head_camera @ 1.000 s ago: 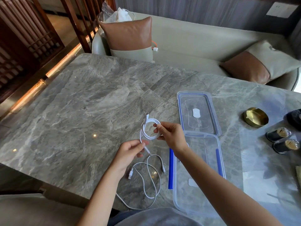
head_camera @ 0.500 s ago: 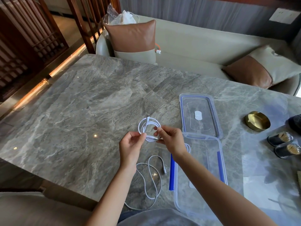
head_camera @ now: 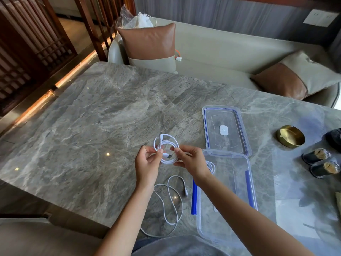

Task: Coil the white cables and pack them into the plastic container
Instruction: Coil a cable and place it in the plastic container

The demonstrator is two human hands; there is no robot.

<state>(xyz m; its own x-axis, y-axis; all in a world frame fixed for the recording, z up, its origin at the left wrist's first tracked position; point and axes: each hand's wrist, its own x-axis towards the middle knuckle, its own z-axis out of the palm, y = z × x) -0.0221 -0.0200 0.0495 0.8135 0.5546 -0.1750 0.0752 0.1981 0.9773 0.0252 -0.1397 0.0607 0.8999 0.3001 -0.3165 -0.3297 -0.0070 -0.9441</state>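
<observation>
Both hands, left (head_camera: 147, 163) and right (head_camera: 190, 160), pinch a coiled white cable (head_camera: 167, 150) above the marble table (head_camera: 92, 126).

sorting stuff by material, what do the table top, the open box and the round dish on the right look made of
Table top: grey veined stone, likely polished marble; it mirrors lamps. Open box: clear plastic; the table shows through it. Round dish: gold-toned shiny metal, perhaps brass.

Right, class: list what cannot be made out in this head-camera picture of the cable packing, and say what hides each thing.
1. Cable in the plastic container: only a loop shows, the right hand and wrist cover the rest.
2. Loose cable on the table: its near end passes under the left forearm and out of sight.
3. Container's near corner: hidden by the right forearm.
4. Coiled cable: loop count too small to tell.
</observation>
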